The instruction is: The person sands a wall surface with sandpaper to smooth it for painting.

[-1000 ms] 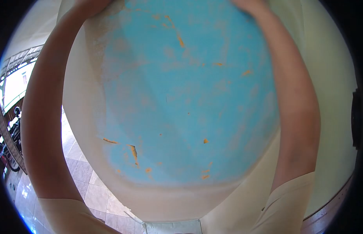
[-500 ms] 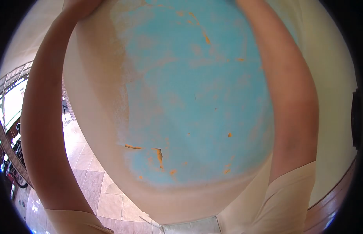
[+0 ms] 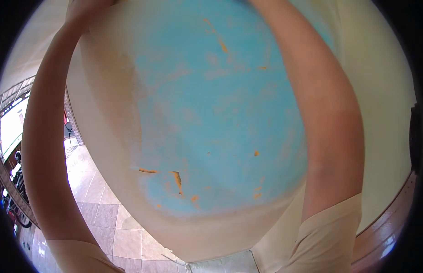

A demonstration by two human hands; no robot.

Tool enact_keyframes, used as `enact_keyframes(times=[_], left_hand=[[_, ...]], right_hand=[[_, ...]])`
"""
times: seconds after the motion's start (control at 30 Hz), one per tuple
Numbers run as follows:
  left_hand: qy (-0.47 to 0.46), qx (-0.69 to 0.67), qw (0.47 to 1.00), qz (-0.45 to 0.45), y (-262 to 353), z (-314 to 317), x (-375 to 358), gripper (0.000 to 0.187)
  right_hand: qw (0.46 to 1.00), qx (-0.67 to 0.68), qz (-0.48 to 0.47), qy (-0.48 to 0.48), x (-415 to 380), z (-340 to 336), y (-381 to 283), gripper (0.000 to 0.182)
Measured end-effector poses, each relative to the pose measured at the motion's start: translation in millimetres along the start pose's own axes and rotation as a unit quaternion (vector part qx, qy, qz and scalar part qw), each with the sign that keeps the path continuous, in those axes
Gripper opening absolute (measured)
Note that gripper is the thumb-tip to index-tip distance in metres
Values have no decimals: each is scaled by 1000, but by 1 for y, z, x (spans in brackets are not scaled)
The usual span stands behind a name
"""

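Both my arms reach up in front of a wall with a large blue patch (image 3: 220, 113), framed by a pale beige coat (image 3: 107, 104). Chips and cracks in the blue show orange-brown beneath, among them a torn chip (image 3: 177, 181) at lower left. Only the base of my left hand (image 3: 95, 5) shows at the top left, near the beige part; its fingers are cut off by the frame edge. My right forearm (image 3: 311, 77) runs up over the patch's right side, and the hand itself lies beyond the top edge. Whatever either hand holds is out of sight.
Tiled floor (image 3: 102, 214) stretches below on the left. Farther off stand a metal gate or frame (image 3: 13, 98) and what looks like a parked motorbike (image 3: 18, 200). A grey slab-like surface (image 3: 220, 264) meets the wall's foot. A plain pale wall (image 3: 380, 113) rises on the right.
My right forearm has swung left and its hand has left the top of the view. The blue patch and chips sit slightly farther left in view. My left arm has shifted slightly left.
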State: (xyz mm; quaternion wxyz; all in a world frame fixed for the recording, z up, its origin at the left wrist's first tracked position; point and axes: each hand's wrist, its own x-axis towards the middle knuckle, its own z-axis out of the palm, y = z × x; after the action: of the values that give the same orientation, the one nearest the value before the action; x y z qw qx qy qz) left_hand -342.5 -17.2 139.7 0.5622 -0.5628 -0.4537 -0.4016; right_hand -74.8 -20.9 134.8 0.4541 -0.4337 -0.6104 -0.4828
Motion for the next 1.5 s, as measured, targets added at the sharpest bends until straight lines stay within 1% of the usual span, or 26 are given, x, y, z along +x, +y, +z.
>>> enact_keyframes(times=[0.03, 0.07, 0.13, 0.2, 0.27, 0.3, 0.4, 0.47, 0.53, 0.57, 0.63, 0.67, 0.73, 0.8, 0.93, 1.0, 1.03, 1.1, 1.13, 1.2, 1.23, 1.3, 1.33, 1.4, 1.43, 1.5], left_hand=[[0, -4, 1000, -1, 2, -1, -2, 66], [-4, -8, 1000, -8, 4, -4, -3, 66], [-5, -14, 1000, -14, 5, -8, -4, 66], [-22, -7, 1000, -21, 4, -9, -2, 65], [-27, -10, 999, -29, 15, -13, -9, 66], [-26, -11, 999, -42, 17, -15, -9, 66], [-42, 7, 997, -65, 13, -9, -2, 66], [-35, -12, 996, -86, 35, -5, 5, 66], [-24, -35, 993, -106, 74, -4, 13, 65], [-36, -28, 995, -86, 104, -10, 18, 66], [-34, -21, 999, -33, 153, -13, 20, 66], [-12, -25, 1000, -5, 174, -11, 19, 66], [-14, -34, 999, 28, 213, -10, 7, 66], [-11, -34, 997, 62, 222, -14, 11, 67], [-21, -48, 997, 48, 228, -20, 23, 68], [-7, -41, 999, 24, 236, -22, 30, 68], [-10, -40, 999, 24, 238, -20, 33, 68], [-5, -37, 999, 12, 240, -17, 36, 67], [-11, -38, 999, 8, 241, -17, 34, 67], [-22, -62, 998, 2, 243, -23, 33, 66], [-28, -62, 998, -1, 243, -22, 33, 66], [-22, -48, 999, 1, 240, -17, 36, 66], [-23, -47, 999, 0, 240, -17, 35, 66], [-27, -43, 999, -17, 241, -14, 32, 66], [-26, -43, 999, -16, 243, -15, 31, 66], [-32, -41, 998, -25, 245, -16, 24, 66]], right_hand=[[996, -2, -84, 12, -20, 1, -6, 66], [996, -6, -83, 13, -33, -2, -3, 66], [971, 15, -231, -61, -50, -5, 7, 63], [990, -50, -133, -26, -42, -2, 60, 60], [990, -4, 139, -5, -27, 1, 134, 60], [974, 25, 225, 1, -31, -9, 152, 64], [972, -32, 231, -23, -38, -12, 135, 66], [991, -42, 128, -22, -49, -5, 113, 68], [997, -50, -51, -42, -71, -11, 89, 68], [996, -56, -49, -39, -71, -15, 101, 68], [988, -51, -142, -30, -73, -17, 125, 66], [989, -53, -138, -27, -64, -13, 160, 66], [991, -89, 96, -9, -39, 1, 240, 64], [989, 8, 144, -11, -64, -34, 231, 63], [988, -27, 149, -31, -90, -40, 174, 62], [996, -58, -11, -61, -99, -41, 173, 62], [996, -55, -11, -63, -91, -32, 196, 62], [997, -16, 77, 18, -67, -12, 251, 63], [997, -14, 73, 13, -66, -15, 249, 63], [982, -6, 190, 5, -66, -30, 234, 62], [982, -4, 187, -1, -77, -31, 222, 62], [995, -37, 78, -52, -99, -32, 198, 59], [995, -36, 77, -53, -103, -30, 206, 59], [995, -61, -38, -66, -112, -21, 236, 58], [995, -61, -37, -65, -109, -14, 252, 58], [993, -60, 94, 27, -99, -4, 274, 58]])
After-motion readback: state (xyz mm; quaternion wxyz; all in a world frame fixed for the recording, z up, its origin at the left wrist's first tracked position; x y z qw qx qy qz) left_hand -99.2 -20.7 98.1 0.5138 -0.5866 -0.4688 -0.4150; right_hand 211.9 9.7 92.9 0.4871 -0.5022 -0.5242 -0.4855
